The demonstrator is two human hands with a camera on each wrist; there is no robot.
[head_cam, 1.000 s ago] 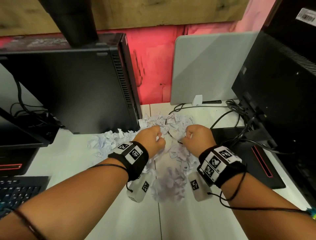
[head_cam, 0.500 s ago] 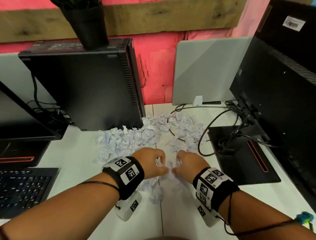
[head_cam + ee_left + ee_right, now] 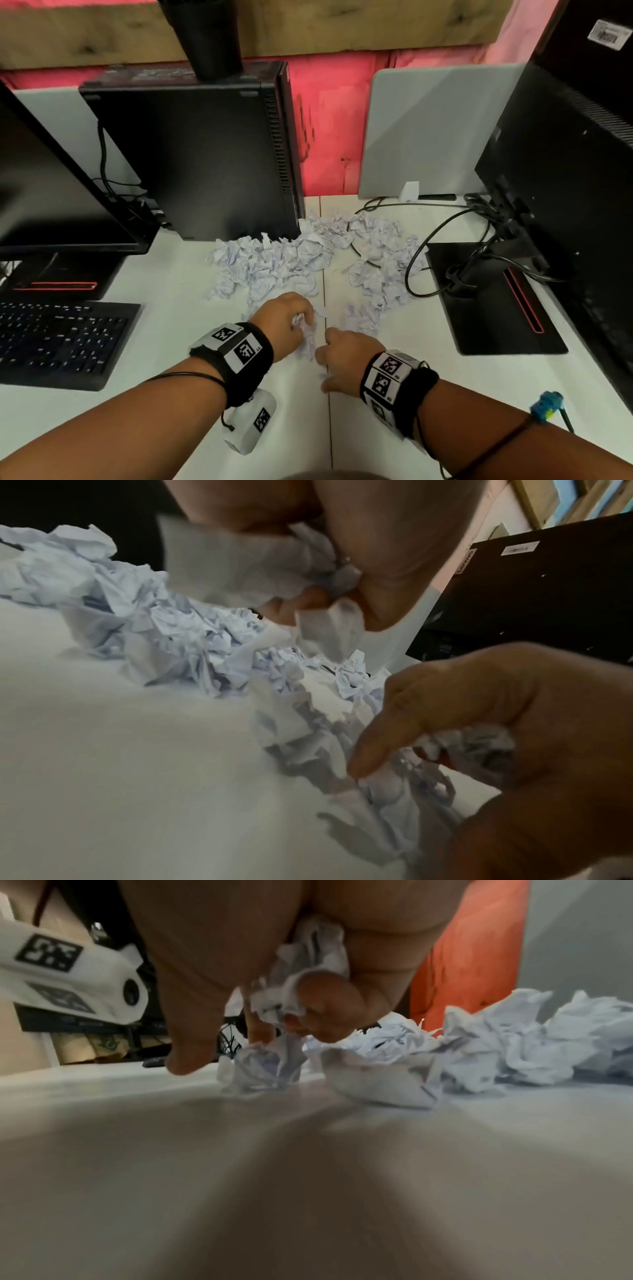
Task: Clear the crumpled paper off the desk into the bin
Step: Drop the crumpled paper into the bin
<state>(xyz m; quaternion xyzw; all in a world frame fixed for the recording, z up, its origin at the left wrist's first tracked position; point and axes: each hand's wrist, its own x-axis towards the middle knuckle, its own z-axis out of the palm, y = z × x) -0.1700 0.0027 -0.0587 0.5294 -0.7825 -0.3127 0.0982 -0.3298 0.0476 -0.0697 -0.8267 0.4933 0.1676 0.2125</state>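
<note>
Inside both hands' curled fingers (image 3: 322, 1007): crumpled paper (image 3: 308, 950).

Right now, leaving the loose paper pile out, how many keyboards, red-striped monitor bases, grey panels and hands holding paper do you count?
Keyboard: 1
Red-striped monitor bases: 2
Grey panels: 2
Hands holding crumpled paper: 2, the left hand and the right hand
Total: 7
</note>
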